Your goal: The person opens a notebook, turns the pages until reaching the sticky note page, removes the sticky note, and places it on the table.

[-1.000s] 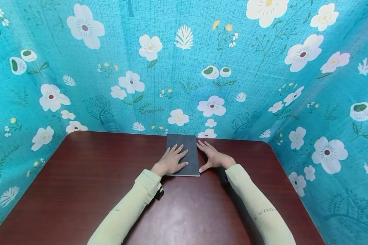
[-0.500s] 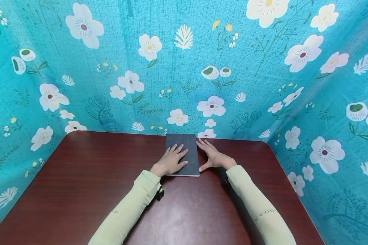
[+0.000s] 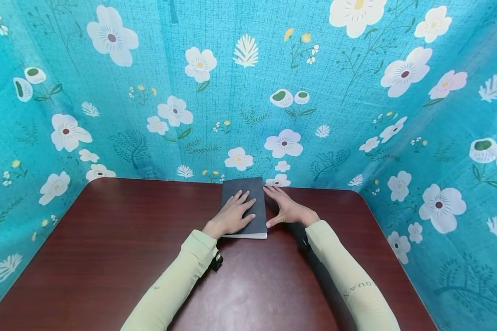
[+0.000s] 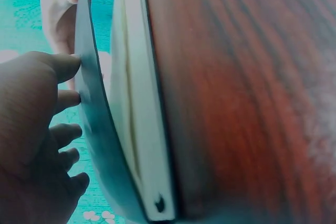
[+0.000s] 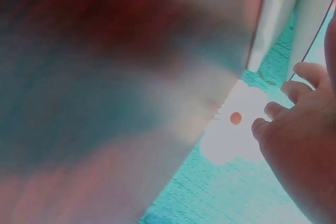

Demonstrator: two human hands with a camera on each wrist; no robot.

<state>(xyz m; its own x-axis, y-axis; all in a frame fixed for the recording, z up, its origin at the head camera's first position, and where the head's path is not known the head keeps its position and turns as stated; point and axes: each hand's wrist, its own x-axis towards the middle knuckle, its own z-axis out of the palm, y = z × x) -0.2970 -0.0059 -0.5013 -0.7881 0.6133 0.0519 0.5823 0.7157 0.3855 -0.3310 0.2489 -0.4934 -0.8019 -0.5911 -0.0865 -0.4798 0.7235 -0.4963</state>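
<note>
A dark grey book or notebook [image 3: 244, 185] with pale pages lies at the far edge of the table. My left hand [image 3: 232, 218] rests on its cover, fingers spread. At the book's right edge, my right hand [image 3: 290, 211] touches the cover with fingertips and thumb set wide apart. In the left wrist view the front cover [image 4: 97, 119] stands raised off the page block [image 4: 149, 145], with the fingertips of my left hand [image 4: 31, 135] against its outer face. The right wrist view has the fingertips of my right hand [image 5: 299, 124] near the raised cover.
The dark reddish-brown table [image 3: 120, 230] has rounded far corners. A turquoise curtain [image 3: 215, 27] with a flower pattern hangs right behind it and along both sides. Under each forearm sits a dark wrist strap; the left one [image 3: 217, 259] shows best.
The right side of the cover has come up a little, and more of the white pages shows along the near edge. Both hands have hardly moved.
</note>
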